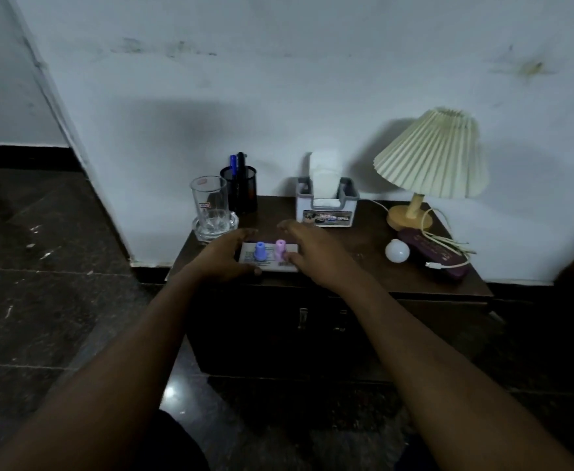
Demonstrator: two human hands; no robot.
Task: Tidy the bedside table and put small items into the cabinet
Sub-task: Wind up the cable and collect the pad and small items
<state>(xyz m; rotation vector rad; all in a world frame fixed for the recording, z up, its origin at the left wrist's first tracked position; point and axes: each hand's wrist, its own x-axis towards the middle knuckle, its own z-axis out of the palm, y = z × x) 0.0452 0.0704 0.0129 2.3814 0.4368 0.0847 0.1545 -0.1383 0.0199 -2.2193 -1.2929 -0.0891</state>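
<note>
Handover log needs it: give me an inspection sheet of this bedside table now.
Surface: dark wooden bedside table; cabinet front below looks shut.
Job's things: white pack carrying a blue piece and a pink piece, near the front edge; white bulb; purple case.
Clutter: glass in a clear dish; pen holder with pens; tissue box; lamp.
Hands: left hand curled round the pack's left end; right hand at its right end, grip unclear.
Cables: lamp cord; white cable over the purple case.
Surroundings: stained white wall, dark tiled floor.
</note>
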